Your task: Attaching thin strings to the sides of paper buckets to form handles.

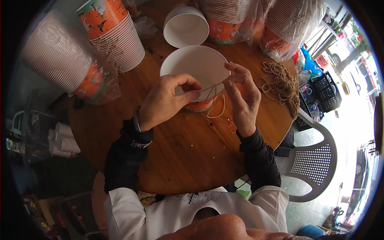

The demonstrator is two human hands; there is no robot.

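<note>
A paper bucket [193, 60], white inside and orange outside, stands on the table in front of me. Over its near rim runs a thin beige string [216, 117], one loop of it hanging beside the bucket's outer wall. My left hand [164, 100] pinches this string between thumb and forefinger at the left. At the right, my right hand [245, 100] has its thumb and a finger closed on the other part, while its forefinger is raised. Whether the string passes through the bucket's wall cannot be made out.
A tangled bundle of strings [280, 80] lies on the right of the round wooden table [180, 160]. Nested bucket stacks [120, 44] line the far side, some in clear plastic [60, 56]. Beyond the bucket sits another white tub [186, 28]. A grey plastic chair [312, 162] stands right.
</note>
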